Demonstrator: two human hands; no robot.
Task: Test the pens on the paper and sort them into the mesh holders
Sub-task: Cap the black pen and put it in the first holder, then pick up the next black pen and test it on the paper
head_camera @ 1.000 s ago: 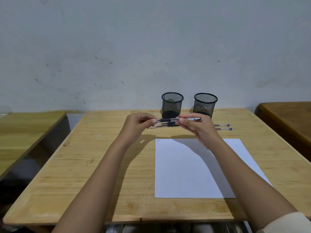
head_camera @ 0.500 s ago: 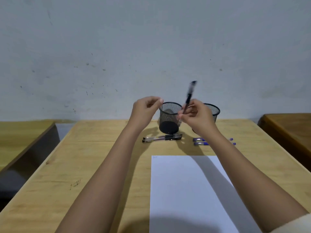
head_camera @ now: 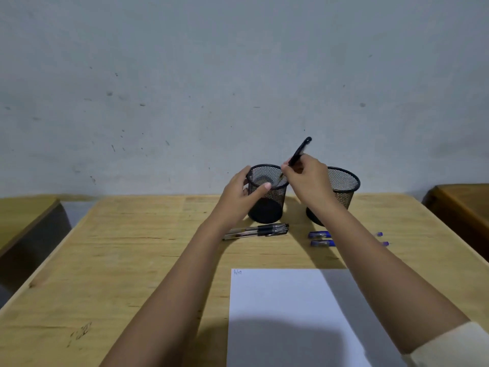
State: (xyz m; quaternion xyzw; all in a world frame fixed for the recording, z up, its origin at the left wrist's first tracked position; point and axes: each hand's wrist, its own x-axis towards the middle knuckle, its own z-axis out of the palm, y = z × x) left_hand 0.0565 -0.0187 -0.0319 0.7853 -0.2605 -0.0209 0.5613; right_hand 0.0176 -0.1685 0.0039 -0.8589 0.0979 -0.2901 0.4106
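Note:
My right hand (head_camera: 308, 181) pinches a black pen (head_camera: 300, 151), tilted with its cap up and its tip dipping over the rim of the left mesh holder (head_camera: 267, 205). My left hand (head_camera: 239, 197) wraps the left side of that holder, thumb across its front. The right mesh holder (head_camera: 342, 190) stands beside it, partly behind my right wrist. Two black pens (head_camera: 258, 231) lie in front of the left holder. Two blue pens (head_camera: 321, 239) lie under my right forearm. The white paper (head_camera: 288, 313) lies near me, with a small scribble at its top left corner.
The wooden table (head_camera: 132, 260) ends at a grey wall behind the holders. Another wooden table (head_camera: 465, 205) stands at the right and a bench-like one (head_camera: 23, 215) at the left, with gaps between.
My right hand has carried the black pen left and down until its tip entered the left holder's mouth. My left hand dropped from the air onto that holder's side. The camera tilted down.

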